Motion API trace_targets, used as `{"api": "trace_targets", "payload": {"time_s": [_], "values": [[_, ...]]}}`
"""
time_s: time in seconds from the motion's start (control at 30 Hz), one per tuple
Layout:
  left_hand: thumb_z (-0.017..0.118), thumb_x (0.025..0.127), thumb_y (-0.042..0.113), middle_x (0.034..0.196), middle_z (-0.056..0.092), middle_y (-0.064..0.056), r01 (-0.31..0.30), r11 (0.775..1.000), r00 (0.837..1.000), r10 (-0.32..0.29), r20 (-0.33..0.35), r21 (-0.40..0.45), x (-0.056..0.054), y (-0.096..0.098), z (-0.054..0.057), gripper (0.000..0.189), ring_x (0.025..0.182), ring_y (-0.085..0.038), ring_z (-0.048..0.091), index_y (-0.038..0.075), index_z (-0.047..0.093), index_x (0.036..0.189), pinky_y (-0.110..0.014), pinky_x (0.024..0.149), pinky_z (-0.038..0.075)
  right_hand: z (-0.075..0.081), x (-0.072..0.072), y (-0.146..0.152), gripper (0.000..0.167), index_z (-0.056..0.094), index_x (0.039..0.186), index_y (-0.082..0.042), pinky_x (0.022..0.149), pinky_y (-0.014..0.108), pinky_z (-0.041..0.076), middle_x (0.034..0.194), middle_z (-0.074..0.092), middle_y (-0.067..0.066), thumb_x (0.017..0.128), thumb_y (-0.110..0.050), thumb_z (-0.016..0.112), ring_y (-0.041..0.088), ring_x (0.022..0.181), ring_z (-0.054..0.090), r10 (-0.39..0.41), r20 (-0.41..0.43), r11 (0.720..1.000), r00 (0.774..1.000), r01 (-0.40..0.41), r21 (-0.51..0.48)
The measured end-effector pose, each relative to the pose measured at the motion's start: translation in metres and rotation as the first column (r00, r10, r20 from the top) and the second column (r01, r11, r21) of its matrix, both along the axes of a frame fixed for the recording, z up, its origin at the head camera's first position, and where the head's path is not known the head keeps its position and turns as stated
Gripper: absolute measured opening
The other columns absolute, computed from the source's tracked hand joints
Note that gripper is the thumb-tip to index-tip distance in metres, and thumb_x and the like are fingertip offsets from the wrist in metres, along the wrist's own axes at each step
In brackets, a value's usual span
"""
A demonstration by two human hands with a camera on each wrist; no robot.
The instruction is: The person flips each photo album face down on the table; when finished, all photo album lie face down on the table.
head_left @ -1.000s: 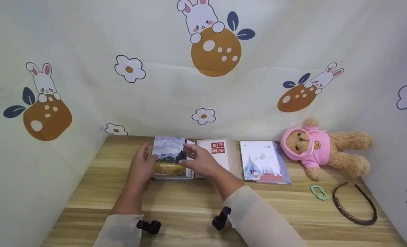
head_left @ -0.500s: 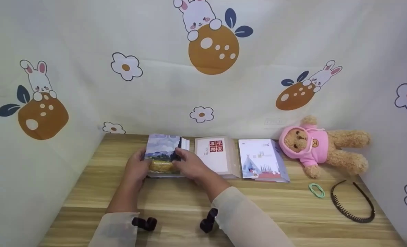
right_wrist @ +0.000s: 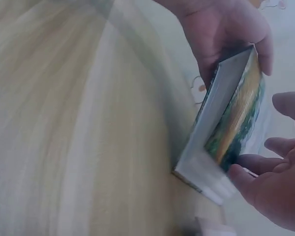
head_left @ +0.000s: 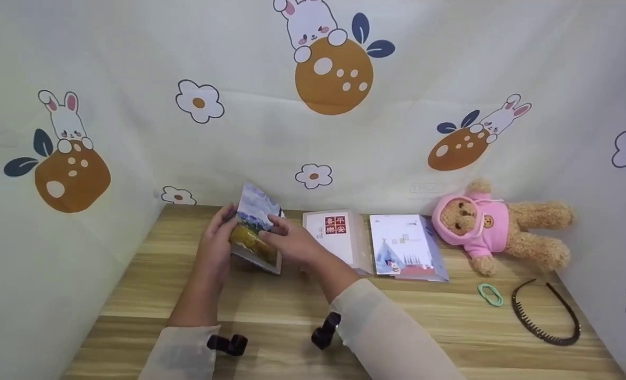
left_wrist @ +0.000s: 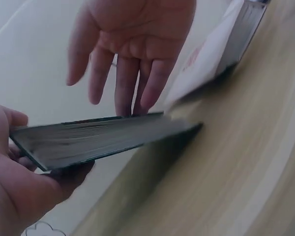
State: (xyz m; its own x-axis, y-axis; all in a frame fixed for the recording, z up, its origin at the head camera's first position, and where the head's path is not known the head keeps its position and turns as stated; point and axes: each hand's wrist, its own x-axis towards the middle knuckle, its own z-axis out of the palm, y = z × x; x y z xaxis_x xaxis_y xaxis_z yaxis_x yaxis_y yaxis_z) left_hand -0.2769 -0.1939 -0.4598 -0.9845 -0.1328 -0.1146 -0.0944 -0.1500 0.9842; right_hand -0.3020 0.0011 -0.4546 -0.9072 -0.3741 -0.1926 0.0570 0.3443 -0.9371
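Note:
A photo album [head_left: 253, 214] with a painted landscape cover is lifted and tilted above the wooden table, near the back left. My left hand [head_left: 217, 243] grips its spine side, thumb on one face and fingers beneath, as the left wrist view shows with the hand [left_wrist: 19, 182] at lower left. The page block [left_wrist: 83, 140] spreads slightly between the covers. Extended fingers of my right hand [head_left: 298, 241] touch the front cover near its free edge. In the right wrist view, the cover [right_wrist: 243, 105] stands somewhat apart from the pages, beside the right fingertips [right_wrist: 241, 177].
To the right lie a white album [head_left: 331, 250] with red characters and an album [head_left: 400, 237] with a tent picture. A teddy bear [head_left: 494, 224] in a pink hoodie lies further right. A green hair tie [head_left: 490, 295] and a dark toothed headband [head_left: 547, 332] are in front of it.
Both hands reached the landscape album and the left took hold of it. The album has risen off the table and tilted, its right side lower.

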Motion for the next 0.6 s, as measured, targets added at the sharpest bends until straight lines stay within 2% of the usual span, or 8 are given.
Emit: {"api": "trace_targets", "payload": {"time_s": [0.07, 0.13, 0.3, 0.4, 0.5, 0.6], "values": [[0.045, 0.114, 0.026, 0.177, 0.033, 0.001, 0.031, 0.999, 0.999, -0.031, -0.036, 0.007, 0.003, 0.005, 0.005, 0.058, 0.166, -0.019, 0.026, 0.02, 0.03, 0.17, -0.042, 0.139, 0.02, 0.008, 0.0, 0.003, 0.067, 0.045, 0.164, -0.036, 0.125, 0.052, 0.045, 0.164, 0.054, 0.006, 0.102, -0.055, 0.066, 0.029, 0.148, 0.056, 0.004, 0.025, 0.999, 1.0, -0.003, -0.034], [0.047, 0.114, 0.025, 0.177, 0.033, 0.0, 0.058, 0.998, 0.996, -0.058, -0.062, 0.003, 0.004, 0.01, 0.008, 0.059, 0.165, -0.022, 0.027, 0.019, 0.03, 0.17, -0.046, 0.138, 0.022, 0.013, 0.0, 0.005, 0.066, 0.043, 0.164, -0.037, 0.122, 0.051, 0.049, 0.166, 0.052, 0.005, 0.104, -0.055, 0.064, 0.028, 0.146, 0.057, 0.001, 0.045, 0.994, 0.999, 0.003, -0.108], [0.054, 0.11, 0.014, 0.179, 0.026, -0.001, 0.124, 0.992, 0.991, -0.123, -0.06, 0.016, 0.005, 0.017, 0.006, 0.066, 0.165, -0.023, 0.031, 0.018, 0.029, 0.171, -0.048, 0.136, 0.028, 0.022, -0.001, 0.009, 0.064, 0.043, 0.163, -0.041, 0.115, 0.061, 0.053, 0.172, 0.043, 0.004, 0.104, -0.048, 0.067, 0.035, 0.152, 0.051, -0.021, 0.075, 0.964, 0.997, 0.04, -0.262], [0.056, 0.11, 0.015, 0.179, 0.024, -0.002, 0.167, 0.985, 0.986, -0.165, -0.037, 0.037, 0.004, 0.018, 0.001, 0.068, 0.163, -0.023, 0.035, 0.018, 0.027, 0.171, -0.048, 0.136, 0.03, 0.024, -0.002, 0.011, 0.066, 0.043, 0.162, -0.045, 0.111, 0.069, 0.052, 0.173, 0.04, 0.004, 0.102, -0.044, 0.071, 0.042, 0.154, 0.046, -0.023, 0.069, 0.964, 0.997, 0.04, -0.264], [0.057, 0.11, 0.021, 0.179, 0.025, -0.001, 0.203, 0.978, 0.979, -0.203, -0.005, 0.041, 0.002, 0.018, -0.005, 0.067, 0.161, -0.026, 0.037, 0.02, 0.028, 0.171, -0.051, 0.134, 0.031, 0.022, -0.003, 0.012, 0.066, 0.044, 0.161, -0.046, 0.108, 0.071, 0.053, 0.174, 0.038, 0.005, 0.102, -0.039, 0.073, 0.046, 0.155, 0.044, -0.018, 0.068, 0.97, 0.997, 0.034, -0.241], [0.058, 0.11, 0.024, 0.178, 0.026, -0.001, 0.212, 0.976, 0.977, -0.213, 0.006, 0.039, 0.001, 0.019, -0.009, 0.065, 0.157, -0.029, 0.04, 0.022, 0.031, 0.169, -0.054, 0.132, 0.035, 0.019, -0.005, 0.013, 0.064, 0.046, 0.16, -0.046, 0.107, 0.073, 0.052, 0.174, 0.038, 0.004, 0.103, -0.035, 0.072, 0.047, 0.154, 0.044, -0.015, 0.072, 0.975, 0.997, 0.031, -0.22]]}}
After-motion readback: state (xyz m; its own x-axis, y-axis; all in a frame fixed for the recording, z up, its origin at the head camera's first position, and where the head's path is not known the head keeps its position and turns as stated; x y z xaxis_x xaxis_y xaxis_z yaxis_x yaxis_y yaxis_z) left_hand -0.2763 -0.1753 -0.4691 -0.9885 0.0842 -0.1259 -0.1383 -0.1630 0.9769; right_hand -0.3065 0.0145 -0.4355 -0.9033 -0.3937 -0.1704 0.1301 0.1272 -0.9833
